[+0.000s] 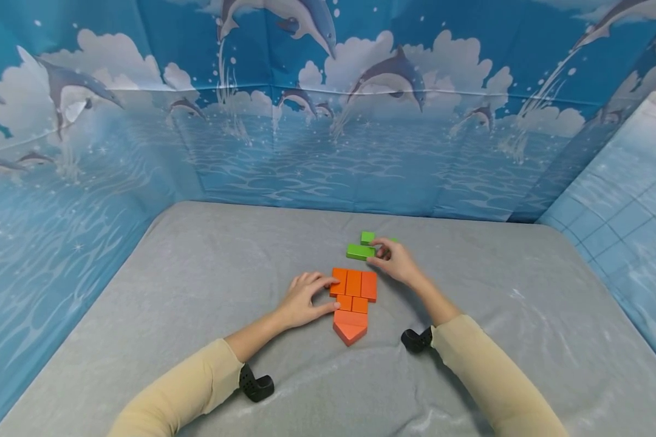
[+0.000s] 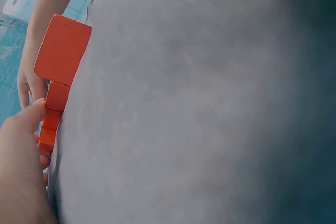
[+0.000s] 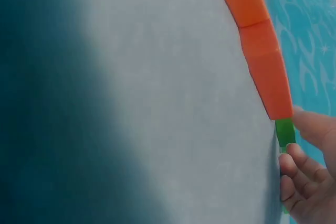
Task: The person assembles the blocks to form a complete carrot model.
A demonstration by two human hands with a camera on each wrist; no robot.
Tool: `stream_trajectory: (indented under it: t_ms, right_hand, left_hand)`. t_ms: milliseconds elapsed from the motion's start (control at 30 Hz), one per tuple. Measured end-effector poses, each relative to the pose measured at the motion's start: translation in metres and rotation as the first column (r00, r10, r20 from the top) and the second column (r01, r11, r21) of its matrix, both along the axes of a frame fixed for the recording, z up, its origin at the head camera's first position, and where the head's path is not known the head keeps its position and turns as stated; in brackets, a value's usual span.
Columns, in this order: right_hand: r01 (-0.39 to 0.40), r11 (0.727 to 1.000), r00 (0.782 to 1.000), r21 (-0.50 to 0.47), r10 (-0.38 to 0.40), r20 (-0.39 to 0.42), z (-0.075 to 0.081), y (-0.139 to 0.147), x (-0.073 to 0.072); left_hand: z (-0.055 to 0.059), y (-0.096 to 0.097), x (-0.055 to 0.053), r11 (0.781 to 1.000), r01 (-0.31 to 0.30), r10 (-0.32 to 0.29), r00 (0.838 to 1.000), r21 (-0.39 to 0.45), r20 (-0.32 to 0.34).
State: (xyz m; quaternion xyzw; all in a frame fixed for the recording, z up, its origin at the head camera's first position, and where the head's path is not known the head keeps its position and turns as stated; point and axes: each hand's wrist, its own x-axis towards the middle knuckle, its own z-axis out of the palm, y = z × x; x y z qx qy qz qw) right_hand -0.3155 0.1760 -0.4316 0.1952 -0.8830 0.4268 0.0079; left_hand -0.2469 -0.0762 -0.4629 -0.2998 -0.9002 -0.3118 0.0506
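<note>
Orange blocks lie joined in a flat shape on the grey cloth: upright oblong blocks [image 1: 353,283] at the far end, two small blocks [image 1: 352,303] in the middle and a pointed block [image 1: 350,326] nearest. My left hand [image 1: 304,300] rests at their left side, index finger and thumb spread, fingertips touching the orange edges. Beyond the shape, my right hand [image 1: 395,261] has thumb and index finger on either side of the right end of an oblong green block [image 1: 359,251]. In the right wrist view, green shows between the right hand's [image 3: 315,169] thumb and fingers.
A smaller green block [image 1: 367,237] sits just behind the oblong one, and another green piece [image 1: 394,240] peeps out behind the right hand. Grey cloth [image 1: 224,255] covers the table. A blue dolphin-print curtain [image 1: 317,152] hangs round its far and side edges.
</note>
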Motion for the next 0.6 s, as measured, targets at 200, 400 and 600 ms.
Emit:
stream_trajectory:
  t_ms: [200,400,600]
  right_hand:
    - [0.024,1.0,0.999,0.007,-0.025,0.023,-0.0066,0.0004,-0.003]
    - [0.05,0.999,0.997,0.017,-0.051,0.056,-0.0068,-0.001,-0.0018]
    - [0.02,1.0,1.0,0.018,-0.02,0.023,-0.0082,0.0004,-0.0009]
  left_hand:
    - [0.0008,-0.0006,0.0006,1.0,-0.007,0.007,1.0,-0.013,0.002]
    - [0.0006,-0.0004,0.0004,1.0,-0.009,0.009,1.0,-0.009,0.008]
    - [-0.0005,-0.0002,0.0003,1.0,-0.006,0.006,1.0,0.004,-0.003]
